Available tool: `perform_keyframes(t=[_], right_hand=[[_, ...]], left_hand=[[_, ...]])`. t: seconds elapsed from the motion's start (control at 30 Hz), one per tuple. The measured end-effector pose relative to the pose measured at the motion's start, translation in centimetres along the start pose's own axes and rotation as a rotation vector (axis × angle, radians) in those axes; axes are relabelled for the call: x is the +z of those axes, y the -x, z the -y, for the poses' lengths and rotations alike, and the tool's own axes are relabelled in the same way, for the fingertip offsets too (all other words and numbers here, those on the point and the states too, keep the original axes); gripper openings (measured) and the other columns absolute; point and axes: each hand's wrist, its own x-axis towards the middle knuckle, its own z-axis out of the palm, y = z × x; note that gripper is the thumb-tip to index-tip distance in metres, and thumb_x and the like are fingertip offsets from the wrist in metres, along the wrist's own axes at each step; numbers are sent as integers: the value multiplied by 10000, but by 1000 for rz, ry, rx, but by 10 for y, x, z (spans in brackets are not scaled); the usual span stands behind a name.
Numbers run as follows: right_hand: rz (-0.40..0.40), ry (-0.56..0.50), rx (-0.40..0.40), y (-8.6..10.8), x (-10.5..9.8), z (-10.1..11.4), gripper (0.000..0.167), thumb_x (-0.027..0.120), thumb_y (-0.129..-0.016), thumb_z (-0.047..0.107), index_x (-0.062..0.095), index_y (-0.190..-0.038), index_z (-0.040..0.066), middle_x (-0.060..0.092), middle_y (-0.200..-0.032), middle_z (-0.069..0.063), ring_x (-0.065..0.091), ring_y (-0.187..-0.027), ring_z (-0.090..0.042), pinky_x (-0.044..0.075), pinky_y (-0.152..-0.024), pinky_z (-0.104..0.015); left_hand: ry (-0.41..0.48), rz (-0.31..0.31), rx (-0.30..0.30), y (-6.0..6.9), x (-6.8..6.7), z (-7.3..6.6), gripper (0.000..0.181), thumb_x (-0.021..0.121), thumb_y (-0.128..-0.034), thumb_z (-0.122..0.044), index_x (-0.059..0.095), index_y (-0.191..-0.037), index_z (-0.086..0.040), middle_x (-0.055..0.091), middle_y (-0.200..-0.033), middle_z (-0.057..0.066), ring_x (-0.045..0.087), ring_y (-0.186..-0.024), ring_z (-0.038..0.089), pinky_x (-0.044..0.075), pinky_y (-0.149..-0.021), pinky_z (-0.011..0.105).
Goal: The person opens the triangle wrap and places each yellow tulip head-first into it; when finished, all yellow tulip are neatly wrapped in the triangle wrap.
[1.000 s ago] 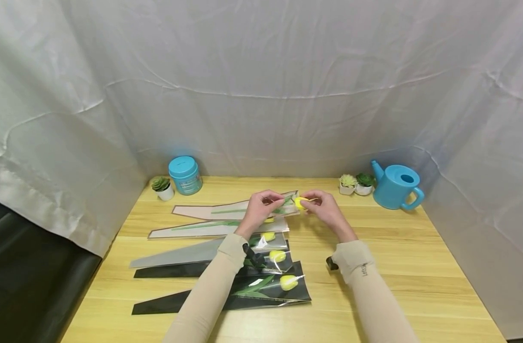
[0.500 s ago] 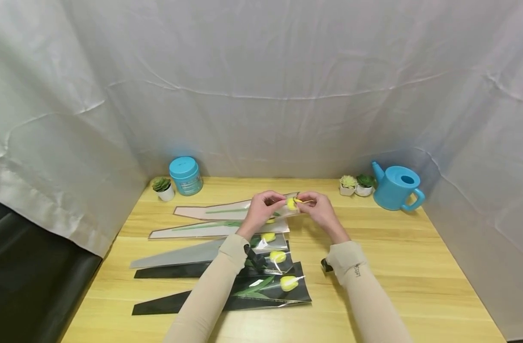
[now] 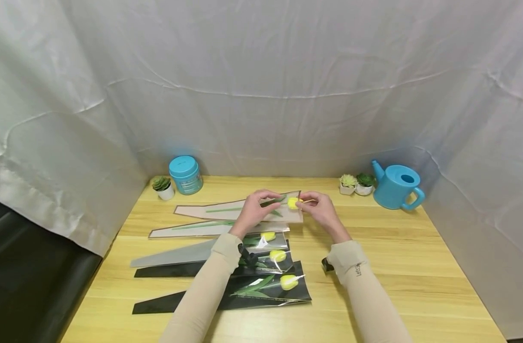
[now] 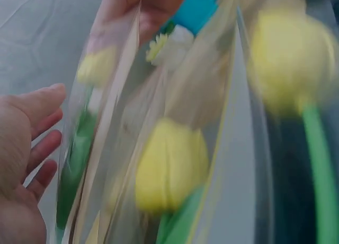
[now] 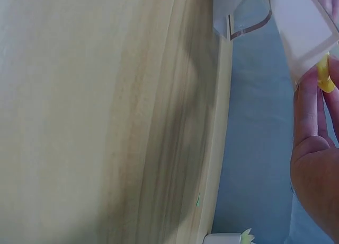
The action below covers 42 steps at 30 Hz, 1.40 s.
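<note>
A yellow tulip (image 3: 293,203) with green leaves lies in the rearmost pale, brown-edged clear flower sleeve (image 3: 235,208). At the sleeve's wide end, my right hand (image 3: 322,210) pinches the tulip's tip, a bit of yellow showing between thumb and fingers. A thin yellow strand seems to run there; its kind is unclear. Next to the sleeve, over its leaves, is my left hand (image 3: 256,209), fingers apart and holding nothing. In the left wrist view the left hand (image 4: 26,154) stands beside the clear film, and the tulip head (image 4: 98,66) shows through it.
Several more sleeved tulips lie in rows in front: a pale one (image 3: 188,230), a grey one (image 3: 179,255) and black ones (image 3: 162,302). At the back left stand a small potted succulent (image 3: 162,187) and a blue-lidded jar (image 3: 186,175). Small succulents (image 3: 348,184) and a blue watering can (image 3: 396,186) stand back right.
The right hand has moved left with the tulip, whose head now lies within the sleeve's end. The left hand has drawn back left and its fingers have parted from the flower.
</note>
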Motion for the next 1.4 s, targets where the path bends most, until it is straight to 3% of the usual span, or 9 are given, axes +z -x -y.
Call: perform_keyframes(t=[0.17,0.4,0.5,0.77,1.03,1.23,1.4], right_hand=[[-4,-36,11,0,-2,1,331,793,-935,184,715,-1201,4,704,-1231,-193,713,-943,-166,581,-950,-495],[16,-17,-29,-2,-1,-1,324,777,-951,179,717,-1202,-19,702,-1272,-213,734,-980,-183,593,-817,-260],[32,-25,-41,-2,1,0,319,779,-947,160,718,-1202,-21,694,-1306,-208,739,-1038,-233,586,-812,-221],[128,-14,-51,-2,4,2,327,773,-948,151,717,-1234,2,673,-1342,-207,715,-1137,-331,599,-880,-291],[152,22,-47,-3,7,5,331,757,-965,191,722,-1270,67,671,-1367,-176,694,-1186,-342,602,-894,-332],[182,-34,-32,-4,11,5,330,743,-969,139,707,-1283,42,660,-1378,-196,692,-1196,-351,597,-922,-350],[199,-21,-49,-4,10,3,284,713,-993,156,710,-1249,31,642,-1412,-177,664,-1237,-370,571,-994,-421]], left_hand=[[-63,17,14,1,-6,8,269,752,-967,-311,766,-1220,-221,736,-1204,-65,647,-1171,166,531,-1035,416],[-26,-2,17,0,-5,9,202,745,-970,-317,794,-1145,-228,751,-1134,-71,661,-1097,146,548,-986,388],[-12,-16,13,-1,-4,10,190,745,-968,-316,796,-1135,-242,749,-1128,-74,657,-1079,143,546,-976,391],[4,-26,-22,-1,-2,8,161,743,-967,-322,798,-1107,-264,742,-1110,-82,655,-1065,128,552,-966,383],[25,-33,-20,0,-2,8,158,743,-965,-323,797,-1102,-265,743,-1102,-75,656,-1053,131,552,-954,390],[32,-42,-31,-1,-1,10,141,744,-970,-305,799,-1089,-251,741,-1089,-67,656,-1037,132,561,-921,384],[32,-52,-42,-2,-2,13,157,753,-966,-305,799,-1093,-226,746,-1085,-68,658,-1031,131,559,-931,395]])
